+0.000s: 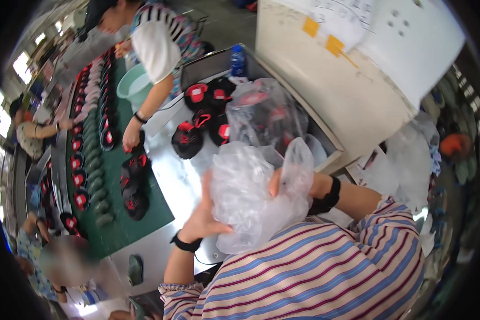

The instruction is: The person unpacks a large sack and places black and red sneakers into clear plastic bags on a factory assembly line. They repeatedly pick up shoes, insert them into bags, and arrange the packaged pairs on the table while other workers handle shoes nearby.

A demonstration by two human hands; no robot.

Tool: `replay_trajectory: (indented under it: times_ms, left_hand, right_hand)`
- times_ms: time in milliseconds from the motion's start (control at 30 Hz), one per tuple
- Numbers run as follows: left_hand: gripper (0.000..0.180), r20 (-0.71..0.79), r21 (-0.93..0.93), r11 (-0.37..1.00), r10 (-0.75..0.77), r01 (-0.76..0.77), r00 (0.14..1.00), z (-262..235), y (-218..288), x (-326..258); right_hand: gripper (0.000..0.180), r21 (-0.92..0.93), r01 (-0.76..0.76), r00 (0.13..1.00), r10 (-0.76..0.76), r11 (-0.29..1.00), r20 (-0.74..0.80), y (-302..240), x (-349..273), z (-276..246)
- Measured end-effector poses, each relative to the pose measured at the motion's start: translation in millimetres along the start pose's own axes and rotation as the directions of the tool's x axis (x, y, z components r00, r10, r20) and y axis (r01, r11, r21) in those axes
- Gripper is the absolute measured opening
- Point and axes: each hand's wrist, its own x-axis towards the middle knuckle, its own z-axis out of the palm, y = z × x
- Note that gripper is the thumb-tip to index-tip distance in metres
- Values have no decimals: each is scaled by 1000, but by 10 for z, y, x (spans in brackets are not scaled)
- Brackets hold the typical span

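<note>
My left hand grips the lower left side of a crumpled clear plastic bag held in front of my chest. My right hand is mostly hidden inside the bag's folds, holding it from the right; only the thumb side and a black wristband show. Just beyond the bag, several black caps with red patches lie on a shiny metal table. A second clear bag with black and red caps inside stands behind them.
A green conveyor belt on the left carries rows of black-and-red caps. A co-worker in a striped top leans over it, one hand on a cap. A light green bucket, a blue bottle and a beige cabinet stand beyond.
</note>
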Motion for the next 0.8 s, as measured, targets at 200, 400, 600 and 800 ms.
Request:
replay_trajectory:
  times_ms: [200, 400, 600, 800]
  left_hand:
    - [52, 68, 96, 993, -81, 74, 994, 752, -548, 538]
    - [59, 465, 152, 965, 122, -215, 877, 1718, 109, 1304]
    - [58, 578, 76, 979, 111, -189, 808, 2697, 450, 2075]
    - [56, 891, 269, 707, 76, -654, 448, 3955, -85, 2291]
  right_hand:
    - [57, -868, 86, 661, -680, 489, -318, -11, -501, -103]
    - [45, -171, 117, 893, -179, 978, -412, 54, -1434, -452]
    - [31, -718, -78, 14, -719, 692, -694, -467, -3800, -935]
    - [36, -513, -57, -625, -431, 856, -650, 200, -6204, -590]
